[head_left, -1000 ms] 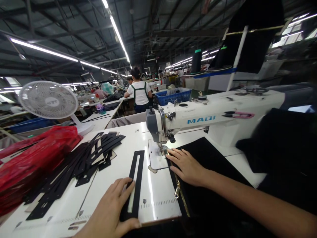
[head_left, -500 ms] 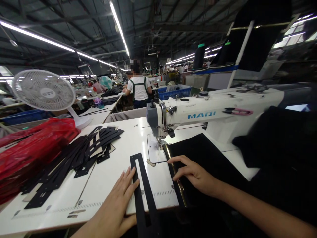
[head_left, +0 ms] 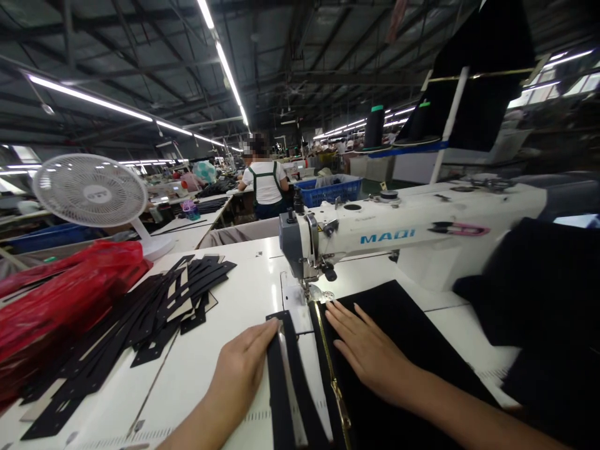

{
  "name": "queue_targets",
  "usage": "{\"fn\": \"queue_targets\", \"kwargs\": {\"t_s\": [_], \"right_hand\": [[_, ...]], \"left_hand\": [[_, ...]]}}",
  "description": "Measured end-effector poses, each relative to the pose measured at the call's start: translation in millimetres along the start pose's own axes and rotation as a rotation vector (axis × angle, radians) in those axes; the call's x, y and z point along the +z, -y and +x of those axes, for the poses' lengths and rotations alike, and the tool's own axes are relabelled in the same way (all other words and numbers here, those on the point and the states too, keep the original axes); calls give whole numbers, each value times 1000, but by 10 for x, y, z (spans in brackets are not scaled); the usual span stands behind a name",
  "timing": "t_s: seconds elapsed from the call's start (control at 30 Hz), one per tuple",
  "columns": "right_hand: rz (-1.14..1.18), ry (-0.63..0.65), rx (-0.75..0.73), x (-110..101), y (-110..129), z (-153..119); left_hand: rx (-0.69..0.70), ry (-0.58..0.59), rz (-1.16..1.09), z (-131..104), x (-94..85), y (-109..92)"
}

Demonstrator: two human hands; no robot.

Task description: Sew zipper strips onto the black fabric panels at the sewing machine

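Note:
My left hand (head_left: 241,369) pinches the upper left edge of a black strip with a long slot (head_left: 276,369), its fingertips pressed together. The strip lies on the white table just left of a gold zipper (head_left: 328,362). That zipper runs along the left edge of a black fabric panel (head_left: 394,312). Flat on the panel, beside the zipper, rests my right hand (head_left: 370,350) with fingers stretched out. Ahead of both hands stands a white sewing machine (head_left: 384,234); its needle and presser foot (head_left: 305,289) are at the zipper's far end.
More black slotted strips (head_left: 164,306) are heaped on the left, next to red plastic wrapping (head_left: 75,281). A white fan (head_left: 94,190) stands behind them. Dark fabric (head_left: 553,294) hangs at the right. Another person (head_left: 266,181) works farther back, near a blue basket (head_left: 328,190).
My left hand has gone from lying spread on the strip to pinching its edge, and the strip is nearer the zipper. My right hand has flattened onto the panel. The view has tilted up slightly.

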State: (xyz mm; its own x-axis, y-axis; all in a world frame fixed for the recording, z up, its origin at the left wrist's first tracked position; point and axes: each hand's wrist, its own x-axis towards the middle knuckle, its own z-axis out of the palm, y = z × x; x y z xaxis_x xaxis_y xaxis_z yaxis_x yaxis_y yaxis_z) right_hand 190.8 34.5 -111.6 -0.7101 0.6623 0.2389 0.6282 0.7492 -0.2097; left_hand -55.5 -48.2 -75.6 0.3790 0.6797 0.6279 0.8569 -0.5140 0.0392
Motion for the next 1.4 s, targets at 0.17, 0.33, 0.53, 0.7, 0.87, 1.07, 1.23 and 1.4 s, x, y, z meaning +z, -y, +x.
{"fn": "queue_targets", "kwargs": {"t_s": [0.17, 0.33, 0.53, 0.7, 0.87, 1.07, 1.23, 1.4], "right_hand": [[-27, -36, -29, 13, 37, -32], [-27, -53, -55, -3, 9, -28], [-48, -70, -53, -30, 49, -46], [-20, -104, -53, -29, 48, -58], [1, -129, -53, -48, 44, -53], [11, -145, 6, -23, 73, -6], [57, -86, 50, -54, 102, 46], [123, -70, 59, -105, 104, 63]], "left_hand": [[136, 29, 18, 318, 416, -282], [134, 206, 26, 455, 623, -250], [139, 176, 35, 423, 581, -159], [196, 211, -4, 418, 598, -126], [165, 226, -6, 424, 590, -137], [139, 259, -12, 463, 538, -199], [124, 307, 51, 467, 553, -179], [212, 319, 83, 432, 588, -74]]}}
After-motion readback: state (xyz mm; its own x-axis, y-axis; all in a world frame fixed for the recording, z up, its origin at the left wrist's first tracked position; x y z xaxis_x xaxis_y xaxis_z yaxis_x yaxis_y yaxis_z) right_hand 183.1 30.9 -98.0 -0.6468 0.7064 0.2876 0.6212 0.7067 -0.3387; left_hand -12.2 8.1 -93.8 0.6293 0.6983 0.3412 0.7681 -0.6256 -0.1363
